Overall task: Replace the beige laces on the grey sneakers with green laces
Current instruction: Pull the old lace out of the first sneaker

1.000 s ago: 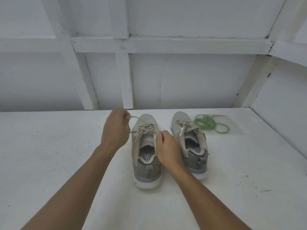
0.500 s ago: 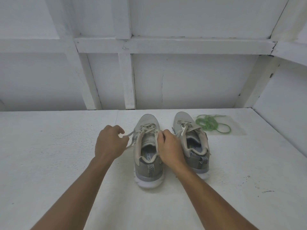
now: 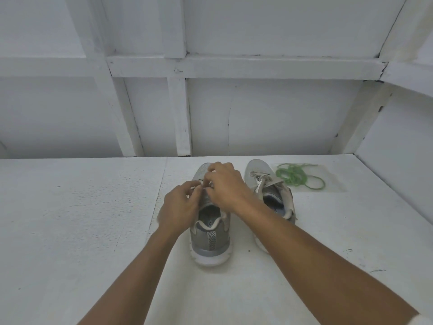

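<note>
Two grey sneakers stand side by side on the white surface, heels toward me. Over the tongue of the left sneaker both hands work at its beige lace. My left hand pinches the lace from the left side. My right hand covers the eyelets from above, its fingertips curled onto the same lace. Most of that lace is hidden under the hands. The right sneaker keeps its beige lace, loosely tied. A tangle of green laces lies to its right.
The green laces lie on a clear plastic sheet near the back right. A white panelled wall rises just behind the shoes, and a side wall closes in on the right.
My left hand came in from the left of the shoe onto its lacing. My right hand moved forward from the collar to cover the eyelets. The view shifted slightly.
</note>
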Demonstrator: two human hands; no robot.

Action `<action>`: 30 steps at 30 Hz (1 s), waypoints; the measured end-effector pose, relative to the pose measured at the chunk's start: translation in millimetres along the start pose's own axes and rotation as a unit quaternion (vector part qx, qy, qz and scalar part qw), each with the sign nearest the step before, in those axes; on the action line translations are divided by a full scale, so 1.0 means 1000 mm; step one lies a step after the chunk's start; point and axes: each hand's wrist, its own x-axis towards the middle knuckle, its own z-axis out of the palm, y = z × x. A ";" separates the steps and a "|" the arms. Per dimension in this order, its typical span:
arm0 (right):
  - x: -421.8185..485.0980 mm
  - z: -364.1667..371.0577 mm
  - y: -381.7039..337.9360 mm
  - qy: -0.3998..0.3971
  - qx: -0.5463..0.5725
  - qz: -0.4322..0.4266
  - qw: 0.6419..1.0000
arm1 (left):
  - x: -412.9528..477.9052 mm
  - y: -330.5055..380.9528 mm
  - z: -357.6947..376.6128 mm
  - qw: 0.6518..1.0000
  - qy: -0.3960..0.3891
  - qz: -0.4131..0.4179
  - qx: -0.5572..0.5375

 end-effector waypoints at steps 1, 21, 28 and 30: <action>0.003 0.001 -0.002 -0.005 -0.010 -0.006 1.000 | -0.001 0.000 0.002 1.000 0.012 -0.002 -0.012; 0.017 -0.014 0.006 -0.030 0.027 -0.003 0.999 | -0.007 -0.005 0.012 0.997 0.067 -0.015 -0.045; 0.017 -0.004 0.001 -0.021 -0.055 -0.027 0.998 | -0.005 -0.010 0.013 0.993 0.071 -0.052 -0.072; 0.020 -0.015 0.007 0.026 -0.082 -0.003 0.996 | -0.004 -0.009 0.013 0.993 0.070 -0.065 -0.075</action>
